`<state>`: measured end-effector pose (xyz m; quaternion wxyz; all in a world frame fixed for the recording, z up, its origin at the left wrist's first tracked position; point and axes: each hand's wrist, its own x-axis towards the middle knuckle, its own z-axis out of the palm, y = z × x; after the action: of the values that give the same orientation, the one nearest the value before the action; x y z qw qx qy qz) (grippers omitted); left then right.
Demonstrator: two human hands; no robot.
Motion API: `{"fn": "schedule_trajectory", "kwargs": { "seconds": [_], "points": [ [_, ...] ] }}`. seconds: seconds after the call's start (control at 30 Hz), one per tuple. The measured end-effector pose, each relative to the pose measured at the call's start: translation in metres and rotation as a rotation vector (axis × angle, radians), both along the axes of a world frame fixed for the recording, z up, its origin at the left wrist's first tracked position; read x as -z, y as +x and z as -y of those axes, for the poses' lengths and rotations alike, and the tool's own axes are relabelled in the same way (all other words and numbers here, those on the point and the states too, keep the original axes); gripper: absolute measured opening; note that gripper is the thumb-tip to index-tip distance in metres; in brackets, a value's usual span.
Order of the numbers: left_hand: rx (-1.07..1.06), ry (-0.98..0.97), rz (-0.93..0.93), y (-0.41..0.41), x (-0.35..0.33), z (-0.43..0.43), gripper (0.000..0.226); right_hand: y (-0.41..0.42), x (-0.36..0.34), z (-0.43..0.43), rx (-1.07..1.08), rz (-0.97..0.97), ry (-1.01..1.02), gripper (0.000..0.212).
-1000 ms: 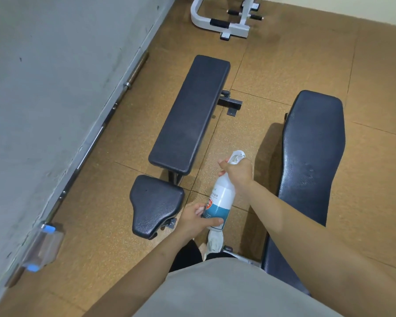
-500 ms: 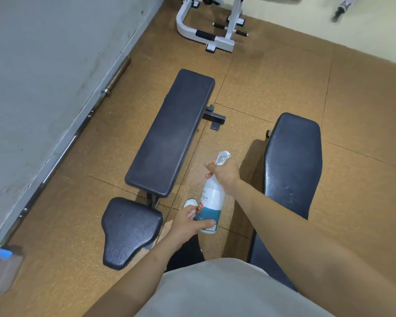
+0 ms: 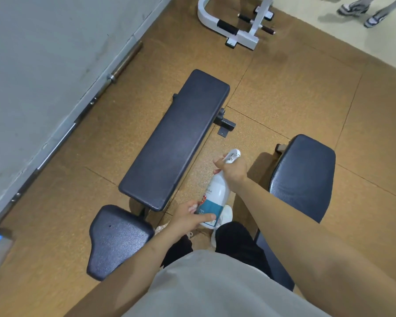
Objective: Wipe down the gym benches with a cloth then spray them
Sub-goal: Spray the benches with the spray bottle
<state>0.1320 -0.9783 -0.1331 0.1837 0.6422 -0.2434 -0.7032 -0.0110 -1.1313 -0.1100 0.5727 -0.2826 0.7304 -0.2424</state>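
A white spray bottle (image 3: 216,195) with a teal label is held between two black gym benches. My right hand (image 3: 233,171) grips its neck just under the white nozzle. My left hand (image 3: 189,216) holds the bottle's bottom end, fingers wrapped round the label. The left bench has a long black pad (image 3: 176,138) and a separate small seat pad (image 3: 117,239). The right bench (image 3: 304,175) lies under my right forearm. No cloth is in view.
A grey wall (image 3: 44,65) runs along the left, with a metal barbell (image 3: 101,85) lying at its foot. A white machine frame (image 3: 236,24) stands at the top. Another person's feet (image 3: 361,10) show at the top right. Brown cork-like floor tiles lie between the benches.
The view has tilted and shifted, so the benches sit lower in the frame and another person's feet have come into sight. Both hands keep the same hold on the bottle.
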Motion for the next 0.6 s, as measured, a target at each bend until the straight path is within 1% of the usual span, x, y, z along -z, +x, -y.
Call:
{"fn": "schedule_trajectory", "kwargs": {
  "seconds": [0.07, 0.17, 0.27, 0.37, 0.47, 0.53, 0.6],
  "points": [
    [0.002, 0.001, 0.023, -0.009, -0.001, 0.017, 0.066, -0.007, 0.002, 0.018, 0.008, 0.010, 0.012, 0.026],
    [0.006, 0.014, 0.095, -0.022, -0.002, 0.043, 0.070, -0.017, 0.009, 0.044, 0.005, 0.028, 0.038, 0.026],
    [-0.020, 0.024, 0.122, -0.038, -0.008, 0.067, 0.056, -0.026, 0.009, 0.073, -0.006, 0.079, 0.053, 0.029],
    [-0.030, 0.033, 0.129, -0.059, -0.020, 0.097, 0.054, -0.044, 0.007, 0.104, -0.042, 0.113, 0.054, 0.029],
    [-0.037, 0.021, 0.175, -0.078, -0.028, 0.127, 0.043, -0.063, 0.007, 0.136, 0.012, 0.164, 0.080, 0.029],
    [-0.059, 0.037, 0.196, -0.087, -0.031, 0.146, 0.045, -0.073, 0.008, 0.155, 0.057, 0.157, 0.097, 0.029],
    [-0.059, 0.039, 0.200, -0.093, -0.035, 0.163, 0.054, -0.083, 0.007, 0.170, 0.078, 0.163, 0.125, 0.029]
  ]
}}
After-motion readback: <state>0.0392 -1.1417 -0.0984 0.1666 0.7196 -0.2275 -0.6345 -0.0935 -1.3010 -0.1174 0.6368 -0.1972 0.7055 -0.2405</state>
